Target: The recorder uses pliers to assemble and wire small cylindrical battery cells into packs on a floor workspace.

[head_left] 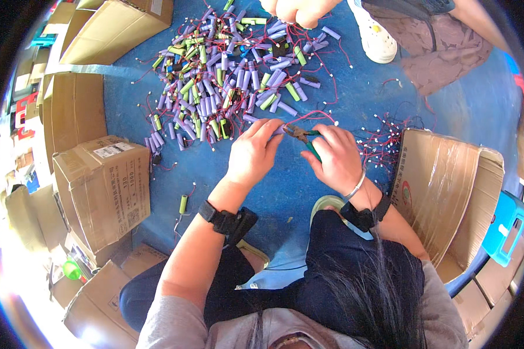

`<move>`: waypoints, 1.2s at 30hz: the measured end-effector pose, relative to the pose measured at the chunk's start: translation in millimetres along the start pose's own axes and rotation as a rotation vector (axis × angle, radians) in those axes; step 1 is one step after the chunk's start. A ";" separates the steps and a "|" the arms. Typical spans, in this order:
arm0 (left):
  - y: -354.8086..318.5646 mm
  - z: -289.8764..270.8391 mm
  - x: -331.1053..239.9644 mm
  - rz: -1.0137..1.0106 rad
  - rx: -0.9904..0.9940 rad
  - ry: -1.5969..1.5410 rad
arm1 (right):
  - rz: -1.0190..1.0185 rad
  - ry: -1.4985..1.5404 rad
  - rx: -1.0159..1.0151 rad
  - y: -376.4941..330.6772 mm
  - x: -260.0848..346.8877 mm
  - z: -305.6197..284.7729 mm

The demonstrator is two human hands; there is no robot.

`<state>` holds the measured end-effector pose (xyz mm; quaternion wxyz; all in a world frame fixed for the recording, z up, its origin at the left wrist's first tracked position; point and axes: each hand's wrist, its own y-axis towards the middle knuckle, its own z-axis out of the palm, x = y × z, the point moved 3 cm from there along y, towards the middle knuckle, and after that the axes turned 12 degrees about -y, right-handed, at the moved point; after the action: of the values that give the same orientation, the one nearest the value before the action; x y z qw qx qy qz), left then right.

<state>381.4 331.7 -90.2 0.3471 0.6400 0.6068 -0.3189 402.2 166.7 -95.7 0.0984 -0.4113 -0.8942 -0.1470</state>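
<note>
My left hand [253,152] pinches a purple cylindrical battery cell [280,130] between thumb and fingers. Closed around the green handles of a pair of cutting pliers [297,133] is my right hand [339,158]. The jaws of the pliers meet the end of that cell, where a red wire [314,112] with a white plug trails off to the right. Just beyond my hands lies a big loose pile of purple and green battery cells [253,78], many with red and black leads. Whether the jaws grip the wire is too small to tell.
Another person's hand [300,11] reaches over the pile's far edge, near a white clog [379,39]. Cut leads with white plugs [384,139] lie right, beside an open carton [434,186]. A closed carton [102,189] stands left. One green cell [183,203] lies apart on the blue floor.
</note>
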 end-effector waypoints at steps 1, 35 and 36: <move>0.0 0.0 -0.8 -0.022 0.006 -0.016 | -0.007 -0.007 -0.013 -0.2 0.4 0.2; -39.9 10.6 81.0 -0.718 -0.435 -0.645 | 0.111 -0.024 0.334 -1.0 -33.1 -11.9; -33.7 12.1 75.6 -0.677 -0.524 -0.930 | 0.111 -0.014 0.402 -1.3 -35.4 -12.9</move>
<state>352.4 364.4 -161.5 0.5998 0.1009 0.6192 -0.4966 424.7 136.4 -94.4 0.1802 -0.4330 -0.8822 0.0427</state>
